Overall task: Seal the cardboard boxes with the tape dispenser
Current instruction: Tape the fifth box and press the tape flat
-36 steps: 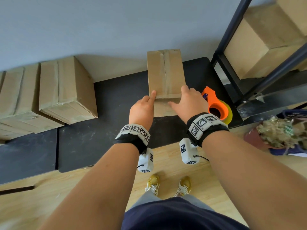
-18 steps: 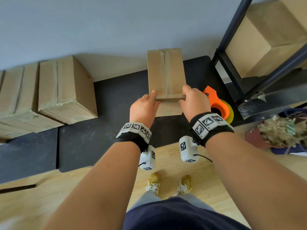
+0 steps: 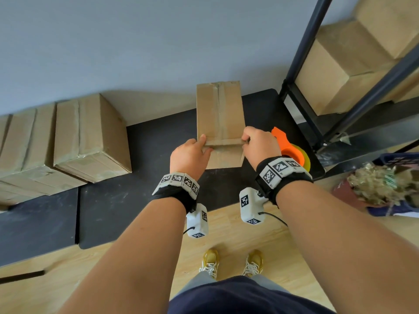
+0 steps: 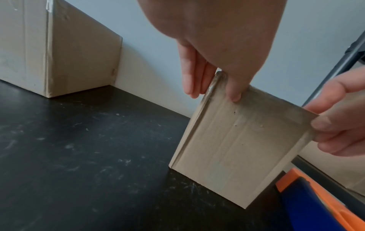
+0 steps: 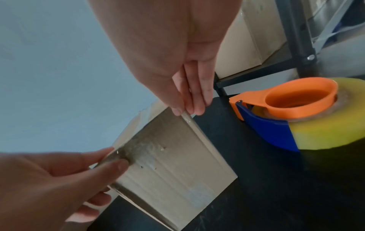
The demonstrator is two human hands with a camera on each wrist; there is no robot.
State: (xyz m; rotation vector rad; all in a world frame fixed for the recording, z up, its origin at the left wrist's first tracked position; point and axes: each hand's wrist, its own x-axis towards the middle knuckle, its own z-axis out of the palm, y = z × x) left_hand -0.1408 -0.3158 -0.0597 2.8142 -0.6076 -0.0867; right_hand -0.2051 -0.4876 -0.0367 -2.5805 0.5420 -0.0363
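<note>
- Two hands grip one narrow cardboard box (image 3: 218, 114) at its near top corners: the left hand (image 3: 189, 156) pinches the left corner, thumb on the front face and fingers down the side, and the right hand (image 3: 260, 145) pinches the right corner the same way.
- That box stands on the black mat (image 3: 145, 177) close to the wall, with a strip of tape already running along the seam of its top and down its near face.
- Just right of it, behind the right hand, the tape dispenser (image 5: 296, 112) lies on the mat, orange and blue with a yellowish roll, and nobody holds it.
- Judging by the tape on the seam, this box is at the finishing step: the tape ends are being seen to, or the box is being taken up to be set aside.
- Next, I judge, comes moving it toward the taped boxes (image 3: 90, 137) on the left, then reaching for the dispenser; both call for a firm two-handed lift that keeps clear of the dispenser.
- Whether the bottom seam is taped cannot be told.
</note>
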